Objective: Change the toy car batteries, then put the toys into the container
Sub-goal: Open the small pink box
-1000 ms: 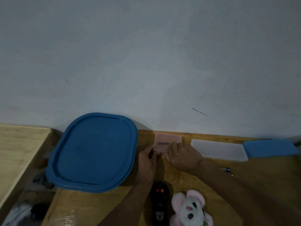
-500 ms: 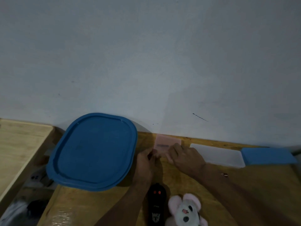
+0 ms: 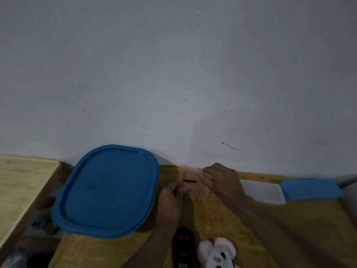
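Gripping the right end of a small pink box [image 3: 193, 187] just below the frame's centre, the right hand [image 3: 222, 178] curls its fingers round it, while the left hand [image 3: 170, 200] pinches the box's lower-left corner. At the bottom edge, between the forearms, the black toy car [image 3: 183, 246] lies on the wooden table [image 3: 289, 229], touching a pink plush mouse [image 3: 218, 254] to its right. A big blue lid [image 3: 108, 190] fills the lower left.
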A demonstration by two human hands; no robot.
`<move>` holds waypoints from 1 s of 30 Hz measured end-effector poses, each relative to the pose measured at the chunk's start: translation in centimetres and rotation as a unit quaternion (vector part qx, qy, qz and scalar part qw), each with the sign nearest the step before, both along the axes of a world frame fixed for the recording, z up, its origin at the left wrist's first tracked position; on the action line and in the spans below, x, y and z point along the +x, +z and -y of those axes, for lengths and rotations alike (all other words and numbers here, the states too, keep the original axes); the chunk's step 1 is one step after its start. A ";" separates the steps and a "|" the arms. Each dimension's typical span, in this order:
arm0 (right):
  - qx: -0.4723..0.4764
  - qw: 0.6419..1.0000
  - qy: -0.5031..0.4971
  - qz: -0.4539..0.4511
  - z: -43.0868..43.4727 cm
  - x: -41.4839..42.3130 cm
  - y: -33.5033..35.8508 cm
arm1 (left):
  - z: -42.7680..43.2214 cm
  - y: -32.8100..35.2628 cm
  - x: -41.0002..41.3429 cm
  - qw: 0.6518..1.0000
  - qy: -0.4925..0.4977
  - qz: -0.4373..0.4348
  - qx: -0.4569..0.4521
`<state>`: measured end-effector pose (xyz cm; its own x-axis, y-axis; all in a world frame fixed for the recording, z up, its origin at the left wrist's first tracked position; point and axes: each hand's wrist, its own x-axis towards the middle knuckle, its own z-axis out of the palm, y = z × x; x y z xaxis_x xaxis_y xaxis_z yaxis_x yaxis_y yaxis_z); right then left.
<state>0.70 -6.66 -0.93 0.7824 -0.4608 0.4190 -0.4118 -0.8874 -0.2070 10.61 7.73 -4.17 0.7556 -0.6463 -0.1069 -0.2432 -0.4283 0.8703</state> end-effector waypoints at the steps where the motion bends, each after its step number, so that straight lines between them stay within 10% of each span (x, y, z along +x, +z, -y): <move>1: 0.051 0.999 -0.016 0.005 0.2 -0.1 0.2 | 0.0 0.0 0.0 1.000 -0.002 -0.004 -0.001; 14: 0.204 0.978 -0.025 0.037 1.5 -0.6 1.5 | 0.1 1.1 -0.2 0.998 0.019 -0.053 -0.014; 30: 0.503 0.804 -0.225 0.225 1.7 0.9 -0.1 | -0.4 1.8 -0.6 0.997 0.022 -0.076 0.007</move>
<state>1.64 -8.32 -1.03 0.3160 -0.9370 -0.1488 -0.3266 0.0398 -0.9443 9.96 8.09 -2.39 0.7572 -0.6106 -0.2321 -0.0893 -0.4487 0.8892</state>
